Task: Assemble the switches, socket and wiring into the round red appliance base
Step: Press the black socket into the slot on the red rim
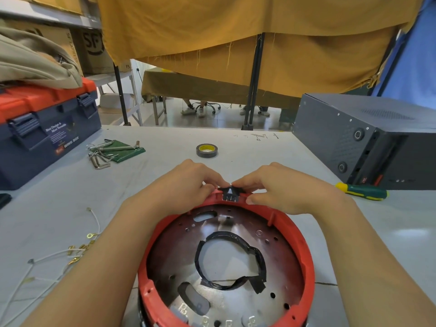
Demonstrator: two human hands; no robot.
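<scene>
Grey table is carrying the base [226, 263] right before me. I am pinching the socket [230, 193] at its far rim with left hand [188, 182] and right hand [280, 187]; I should be pressing it evenly, squarely down.

Toolbox [44, 131] left; hex keys [103, 153], tape roll [207, 150] mid-table; screwdriver [362, 191], possibly computer case [368, 138] right.

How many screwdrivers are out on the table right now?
1: a green and yellow screwdriver lies right of the right hand, beside the dark case. Others may be hidden.
</scene>
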